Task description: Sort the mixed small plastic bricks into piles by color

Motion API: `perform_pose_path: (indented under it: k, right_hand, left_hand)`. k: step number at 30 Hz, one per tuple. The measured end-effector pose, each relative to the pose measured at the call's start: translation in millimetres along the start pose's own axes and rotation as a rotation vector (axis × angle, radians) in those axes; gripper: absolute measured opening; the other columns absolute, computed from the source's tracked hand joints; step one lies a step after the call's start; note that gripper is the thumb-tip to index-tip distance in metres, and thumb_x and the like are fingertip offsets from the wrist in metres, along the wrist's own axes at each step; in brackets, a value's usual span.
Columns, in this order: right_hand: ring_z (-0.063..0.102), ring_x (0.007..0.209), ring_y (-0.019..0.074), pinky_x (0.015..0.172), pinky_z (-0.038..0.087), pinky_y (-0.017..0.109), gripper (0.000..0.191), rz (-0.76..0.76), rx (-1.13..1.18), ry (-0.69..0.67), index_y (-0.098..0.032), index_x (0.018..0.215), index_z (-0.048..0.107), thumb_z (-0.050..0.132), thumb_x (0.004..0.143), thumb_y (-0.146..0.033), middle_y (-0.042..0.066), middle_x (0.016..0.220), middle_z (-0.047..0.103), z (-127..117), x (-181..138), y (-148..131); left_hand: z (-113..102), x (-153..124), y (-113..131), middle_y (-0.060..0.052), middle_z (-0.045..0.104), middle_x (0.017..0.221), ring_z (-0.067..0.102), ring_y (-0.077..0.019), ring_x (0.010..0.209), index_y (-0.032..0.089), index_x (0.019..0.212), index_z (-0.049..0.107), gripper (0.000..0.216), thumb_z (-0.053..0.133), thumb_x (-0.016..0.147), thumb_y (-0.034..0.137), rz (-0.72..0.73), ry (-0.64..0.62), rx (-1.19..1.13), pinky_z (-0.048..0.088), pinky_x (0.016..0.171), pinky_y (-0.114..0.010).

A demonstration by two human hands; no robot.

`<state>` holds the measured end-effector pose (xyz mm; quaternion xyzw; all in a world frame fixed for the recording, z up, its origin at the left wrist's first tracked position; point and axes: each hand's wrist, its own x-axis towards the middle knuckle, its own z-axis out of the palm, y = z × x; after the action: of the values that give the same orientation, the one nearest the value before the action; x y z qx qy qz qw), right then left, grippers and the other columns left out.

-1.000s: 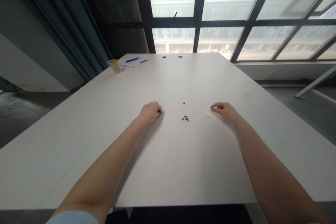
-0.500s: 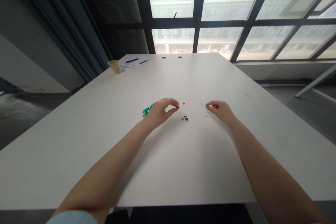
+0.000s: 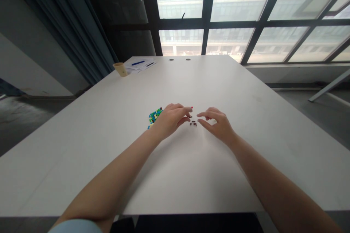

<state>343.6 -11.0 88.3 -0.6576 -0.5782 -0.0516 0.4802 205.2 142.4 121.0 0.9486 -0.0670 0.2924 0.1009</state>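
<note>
My left hand (image 3: 174, 118) is pinching a small dark brown toy brick (image 3: 190, 117) between thumb and fingers, just over the table. Right below those fingertips lie several dark brown bricks (image 3: 194, 123) in a small group. My right hand (image 3: 218, 123) faces it from the other side, thumb and forefinger slightly apart, with nothing visible between them. A tiny red brick (image 3: 191, 107) lies just beyond my left fingertips. Beside my left wrist is a pile of blue, green and yellow bricks (image 3: 155, 115), partly covered by the hand.
The white table (image 3: 175, 83) reaches to the windows. At its far left stand a tan paper cup (image 3: 120, 69) and some papers (image 3: 133, 67) with a blue pen (image 3: 138, 63) on them. Two round inserts sit near the far edge.
My right hand has moved left toward my left hand and now covers the white and yellow pieces seen before. My left hand has shifted slightly right and nearer, still pinching the brown brick.
</note>
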Motion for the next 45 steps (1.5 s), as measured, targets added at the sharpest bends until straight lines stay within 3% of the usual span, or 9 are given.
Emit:
perform_pose_path:
  k: [5,10,16,20,25,31,37,41,45]
  right_hand:
    - [0.052,0.069,0.0128,0.07,0.043,0.028,0.013,-0.052,0.035,0.044,-0.022,0.088,0.066,0.06,0.076,-0.022,0.001,0.07,0.058,11.9,-3.3,-7.5]
    - [0.053,0.071,0.0132,0.072,0.043,0.029,0.009,-0.018,0.007,0.035,-0.022,0.078,0.066,0.057,0.078,-0.019,0.001,0.07,0.059,15.9,-4.2,-4.3]
    - [0.053,0.076,0.0143,0.075,0.042,0.03,0.014,0.036,-0.027,-0.059,-0.023,0.087,0.067,0.063,0.073,-0.023,0.001,0.074,0.059,18.5,-6.4,9.1]
    - [0.053,0.075,0.0141,0.072,0.041,0.029,0.008,0.049,-0.042,-0.099,-0.022,0.079,0.067,0.06,0.076,-0.025,0.002,0.073,0.059,22.2,-7.4,10.6]
    - [0.052,0.074,0.0144,0.072,0.038,0.028,0.011,0.16,-0.199,-0.181,-0.022,0.075,0.068,0.058,0.077,-0.025,0.002,0.073,0.059,22.8,-8.7,18.2]
    - [0.052,0.072,0.0144,0.069,0.034,0.029,0.016,0.365,-0.453,-0.305,-0.022,0.072,0.069,0.056,0.079,-0.028,0.004,0.075,0.061,27.9,-15.3,33.8]
    - [0.053,0.072,0.0133,0.068,0.034,0.027,0.017,0.364,-0.383,-0.333,-0.022,0.076,0.069,0.056,0.079,-0.031,0.003,0.075,0.061,35.6,-22.8,30.9]
    - [0.05,0.065,0.0129,0.064,0.033,0.025,0.027,0.357,-0.361,-0.242,-0.02,0.069,0.067,0.048,0.082,-0.035,0.002,0.066,0.057,31.3,-26.1,26.1]
    - [0.047,0.06,0.0127,0.061,0.032,0.026,0.029,0.36,-0.375,-0.162,-0.019,0.063,0.063,0.046,0.082,-0.034,0.001,0.061,0.053,25.1,-24.3,28.5]
  left_hand:
    - [2.0,-1.4,1.6,-0.002,0.067,0.084,0.059,-0.0133,0.082,0.019,0.096,0.052,0.015,0.051,0.084,0.028,0.0,-0.028,0.0,0.04,0.074,-0.027]
    - [4.1,-1.2,2.7,-0.002,0.067,0.083,0.059,-0.0137,0.081,0.02,0.096,0.051,0.015,0.051,0.084,0.028,-0.021,-0.05,-0.006,0.041,0.074,-0.027]
    - [15.2,-3.4,-2.8,0.0,0.066,0.081,0.06,-0.0129,0.077,0.02,0.09,0.051,0.01,0.054,0.082,0.025,-0.183,-0.113,-0.178,0.044,0.075,-0.028]
    - [29.4,-6.9,-5.4,0.0,0.065,0.08,0.06,-0.0121,0.074,0.02,0.087,0.051,0.013,0.056,0.08,0.03,-0.278,-0.134,-0.296,0.046,0.071,-0.026]
    - [40.8,-12.8,-15.1,0.0,0.066,0.084,0.06,-0.0138,0.077,0.022,0.099,0.05,0.022,0.057,0.078,0.026,-0.314,-0.168,-0.215,0.046,0.073,-0.028]
    - [25.1,-12.4,-34.3,-0.003,0.068,0.087,0.061,-0.018,0.078,0.022,0.095,0.056,0.019,0.057,0.077,0.022,-0.539,-0.277,0.119,0.044,0.073,-0.031]
    - [-2.0,-15.7,-49.3,-0.002,0.068,0.092,0.061,-0.0171,0.077,0.023,0.098,0.058,0.022,0.052,0.077,0.028,-0.716,-0.305,0.216,0.043,0.067,-0.027]
    - [-8.5,-29.7,-62.0,-0.005,0.068,0.094,0.061,-0.0174,0.081,0.022,0.095,0.064,0.025,0.046,0.077,0.024,-0.717,-0.422,0.204,0.044,0.07,-0.025]
    - [3.0,-38.2,-74.2,-0.006,0.066,0.1,0.059,-0.019,0.089,0.023,0.091,0.068,0.027,0.049,0.072,0.019,-0.646,-0.577,0.185,0.043,0.076,-0.025]
